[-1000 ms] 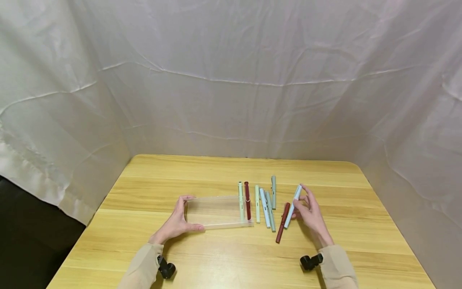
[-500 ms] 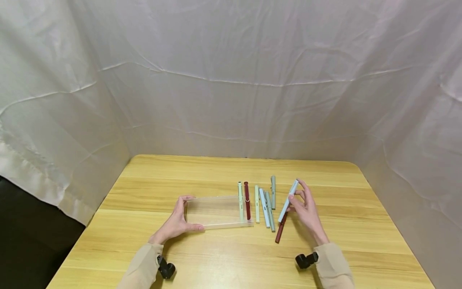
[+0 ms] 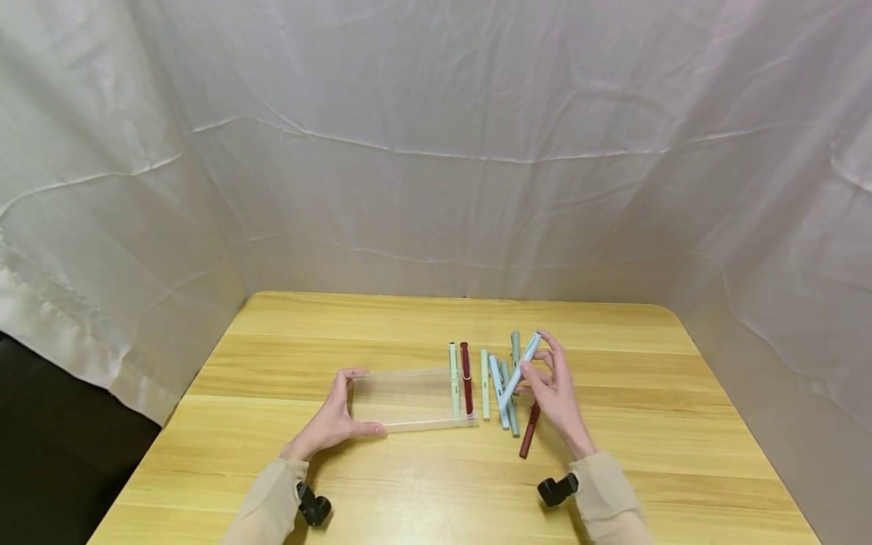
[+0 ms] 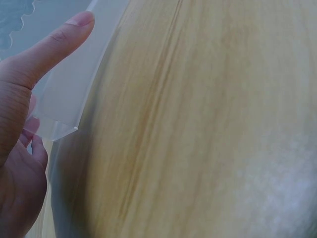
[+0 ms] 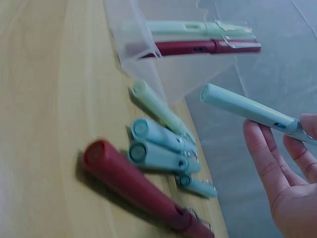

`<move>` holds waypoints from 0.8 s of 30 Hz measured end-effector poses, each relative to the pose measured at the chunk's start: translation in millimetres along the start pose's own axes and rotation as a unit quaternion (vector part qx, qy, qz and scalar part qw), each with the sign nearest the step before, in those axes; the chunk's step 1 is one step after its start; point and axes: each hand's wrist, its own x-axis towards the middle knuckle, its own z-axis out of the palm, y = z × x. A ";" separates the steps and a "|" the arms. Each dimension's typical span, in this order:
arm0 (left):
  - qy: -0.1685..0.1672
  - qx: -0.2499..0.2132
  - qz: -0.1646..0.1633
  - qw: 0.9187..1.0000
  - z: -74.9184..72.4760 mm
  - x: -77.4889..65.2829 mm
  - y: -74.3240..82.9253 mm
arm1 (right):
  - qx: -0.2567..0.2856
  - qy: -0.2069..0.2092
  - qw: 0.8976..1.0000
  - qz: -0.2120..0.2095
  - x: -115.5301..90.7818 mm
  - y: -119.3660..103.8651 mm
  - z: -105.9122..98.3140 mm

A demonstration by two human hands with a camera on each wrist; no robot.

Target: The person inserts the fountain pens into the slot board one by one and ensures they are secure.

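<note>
One slim, pale blue, capped pen [image 3: 515,380] is pinched between the thumb and fingers of the right hand [image 3: 553,384], a little below and right of the centre of the head view. Compared with one second ago, this hand has carried it to the left, past the loose dark red pen [image 3: 530,431], and it now crosses in front of the other loose pens [image 3: 485,384]; the right wrist view shows it raised above them. The left hand [image 3: 341,412] has kept its place, spread across the left end of the rectangular clear plastic box [image 3: 429,426] and gripping it. A light green pen [image 3: 454,382] and a second dark red pen [image 3: 466,378] lie crosswise at the box's right end. The work seems to be midway: the lifted pen is nearer to the box, but not yet in it.
</note>
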 end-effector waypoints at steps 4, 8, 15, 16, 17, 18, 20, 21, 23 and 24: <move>0.000 -0.001 0.001 1.000 0.0 0.0 0.8 | -0.005 -0.005 1.000 0.004 -0.3 -2.0 9.0; -0.001 -0.008 0.003 1.000 0.4 -0.2 0.4 | -0.014 -0.011 1.000 -0.004 -0.3 -4.7 17.0; -0.005 -0.003 0.001 1.000 0.3 0.0 0.1 | -0.029 -0.015 0.999 -0.014 -1.9 -10.8 31.1; -0.006 0.000 0.000 1.000 0.2 0.0 0.3 | -0.031 -0.014 0.999 -0.016 -2.1 -11.5 33.0; -0.007 0.000 -0.002 1.000 0.2 0.1 0.5 | -0.033 -0.015 0.999 -0.018 -2.4 -12.1 34.7; -0.007 0.000 -0.005 1.000 0.1 0.1 0.7 | -0.034 -0.014 0.999 -0.022 -2.4 -12.6 36.5; -0.010 0.001 -0.012 1.000 0.0 0.1 0.9 | -0.036 -0.014 0.999 -0.032 -2.7 -13.1 39.7; -0.011 0.000 -0.015 1.000 0.0 0.1 1.0 | -0.037 -0.016 0.998 -0.038 -2.9 -13.3 41.3; -0.011 -0.003 -0.018 1.000 0.0 0.1 0.7 | -0.041 -0.020 0.998 -0.052 -3.2 -12.5 44.2; -0.011 -0.002 -0.017 1.000 0.0 0.2 0.5 | -0.043 -0.021 0.997 -0.057 -3.2 -12.0 45.7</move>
